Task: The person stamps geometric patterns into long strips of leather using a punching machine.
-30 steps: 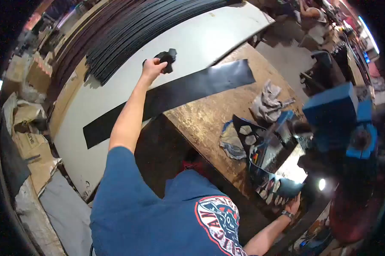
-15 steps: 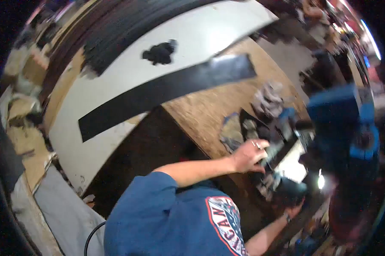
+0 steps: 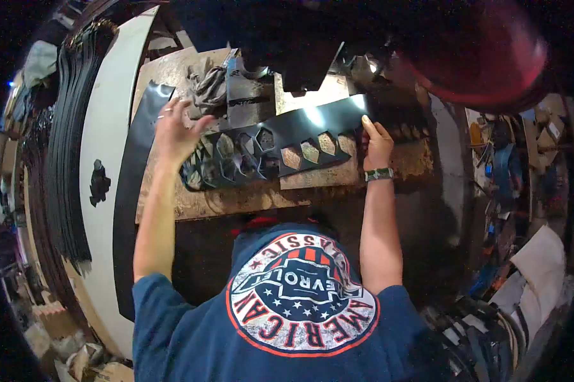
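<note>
My right hand (image 3: 377, 144), with a camouflage-patterned band at its wrist, pinches the right end of a glossy black strip (image 3: 283, 128) between thumb and fingers. Along the strip's near edge run several pointed cut-outs, through which the tan board shows. Further left the cut part looks crumpled, with more holes (image 3: 226, 156). My left hand (image 3: 174, 132), with a ring on one finger, is raised at the left, fingers spread and holding nothing. Beside it lies a second long black strip (image 3: 133, 184), uncut where visible.
A dark machine head (image 3: 306, 70) hangs over the lit worn wooden board (image 3: 236, 202). A grey rag (image 3: 207, 86) lies behind my left hand. On the white table (image 3: 102, 223) are a black clump (image 3: 99, 183) and a stack of long black strips (image 3: 67, 159).
The view has swung round to face the machine squarely. The perforated black strip now shows stretched across the board, its right end in my right hand. My left hand is spread out at the left.
</note>
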The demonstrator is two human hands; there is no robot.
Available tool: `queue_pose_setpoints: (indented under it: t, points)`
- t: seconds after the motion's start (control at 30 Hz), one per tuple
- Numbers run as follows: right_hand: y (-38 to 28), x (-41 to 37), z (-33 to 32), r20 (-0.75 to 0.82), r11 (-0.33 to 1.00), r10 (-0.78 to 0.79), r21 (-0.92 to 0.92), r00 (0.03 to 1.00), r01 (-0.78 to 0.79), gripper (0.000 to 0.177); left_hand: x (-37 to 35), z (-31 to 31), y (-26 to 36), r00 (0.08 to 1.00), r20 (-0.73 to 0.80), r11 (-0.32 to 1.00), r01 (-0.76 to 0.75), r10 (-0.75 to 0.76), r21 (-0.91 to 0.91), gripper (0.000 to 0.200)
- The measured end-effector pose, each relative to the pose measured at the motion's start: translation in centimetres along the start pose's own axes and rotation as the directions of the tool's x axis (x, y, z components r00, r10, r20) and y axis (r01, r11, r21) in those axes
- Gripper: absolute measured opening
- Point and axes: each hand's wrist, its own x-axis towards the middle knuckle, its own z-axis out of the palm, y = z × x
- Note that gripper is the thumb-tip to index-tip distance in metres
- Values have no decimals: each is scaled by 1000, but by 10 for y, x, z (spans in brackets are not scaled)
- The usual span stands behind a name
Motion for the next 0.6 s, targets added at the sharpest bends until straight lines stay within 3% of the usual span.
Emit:
queue_pose_setpoints:
  t: [0.03, 0.17, 0.2, 0.3, 0.37, 0.43, 0.47, 0.5, 0.57, 0.6]
  points:
    - [0, 0, 3, -18, 1000, 9, 10, 1000, -9, 15, 1, 3, 33, 1000, 18, 981, 22, -19, -192, 58]
    - [-7, -2, 0, -78, 994, 90, -58, 993, -94, 21, -23, 53, 103, 992, 104, 990, -53, 67, -129, 50]
    - [-8, -3, -2, -65, 995, 81, -53, 995, -84, 22, -24, 53, 109, 996, 56, 991, -62, 69, -117, 44]
    - [-7, -4, -3, -72, 998, 1, -66, 997, -6, 24, -33, 37, 99, 991, 130, 986, 35, -13, -165, 40]
    - [-3, 1, -3, -71, 997, -36, -64, 997, 31, 24, -40, 38, 95, 995, 103, 957, 31, -1, -289, 27]
    - [-11, -6, -1, -58, 998, -34, -63, 998, 30, 24, -29, 44, 83, 977, 211, 948, 69, -2, -310, 22]
    - [-12, -5, -1, -101, 992, -95, -94, 990, 86, 24, -17, 47, 80, 985, 145, 945, -41, 92, -324, 24]
    - [-13, 0, -1, -142, 982, -152, -133, 978, 133, 24, 2, 40, 84, 911, 410, 867, 239, -44, -437, 23]
    - [-8, 10, -6, -206, 970, -185, -197, 961, 144, 24, 26, 59, 77, 879, 476, 813, 299, -31, -499, 24]
    - [-7, 21, -9, -234, 970, -167, -212, 958, 117, 25, 37, 68, 73, 873, 487, 849, 244, 18, -469, 27]
